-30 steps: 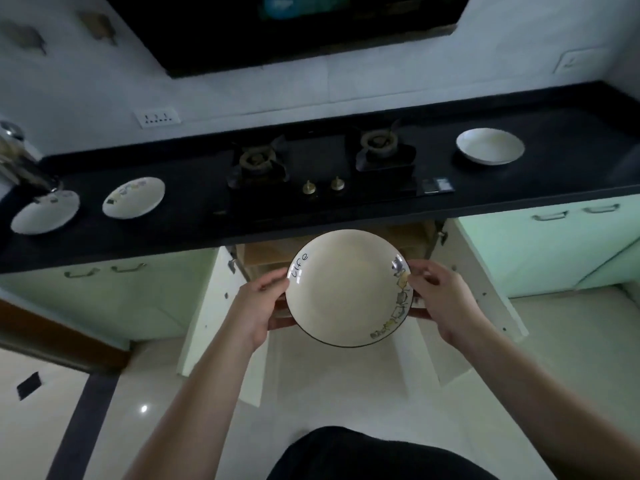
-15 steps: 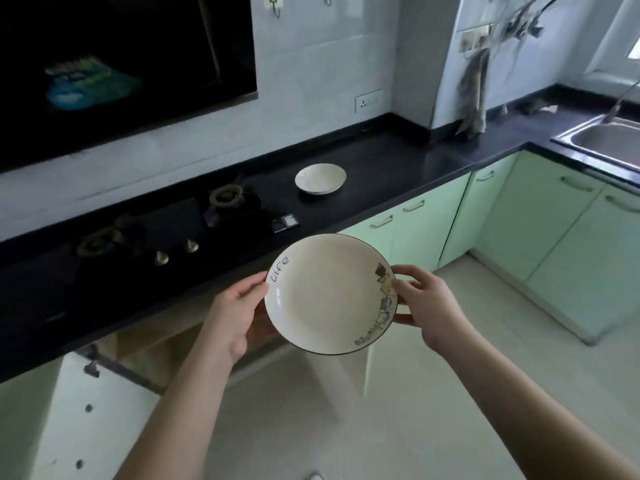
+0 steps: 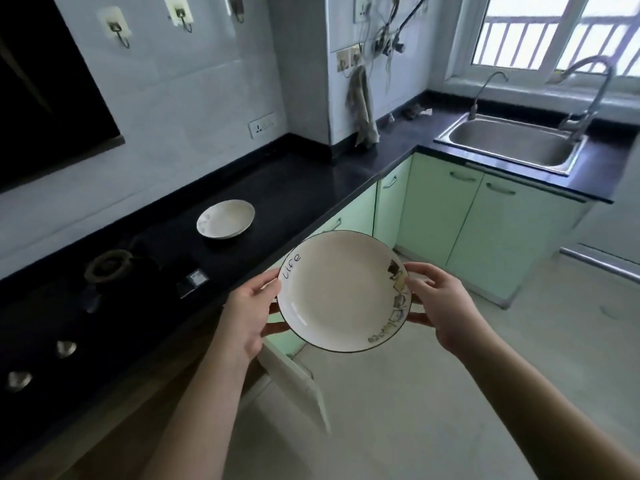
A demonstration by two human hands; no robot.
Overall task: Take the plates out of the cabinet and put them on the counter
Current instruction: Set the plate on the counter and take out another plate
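I hold a cream plate [image 3: 341, 292] with a dark rim, the word "Life" and small drawings on it, in mid-air in front of the black counter [image 3: 304, 181]. My left hand [image 3: 247, 311] grips its left edge and my right hand [image 3: 441, 304] grips its right edge. The plate is tilted toward me, just off the counter's front edge. A second white plate [image 3: 225, 219] lies on the counter to the right of the stove. The open cabinet door [image 3: 294, 379] hangs below the plate; the cabinet's inside is hidden.
A gas stove [image 3: 104, 271] with knobs sits in the counter at left. Pale green cabinets [image 3: 446, 216] run under the counter toward a steel sink [image 3: 509, 143] with two taps at right. A cloth [image 3: 362, 105] hangs on the wall corner. Pale floor lies below.
My view has swung right, from the stove and open cabinet toward the sink corner. Both hands have carried the plate along, keeping the same grip. The two left-side plates have left the view.
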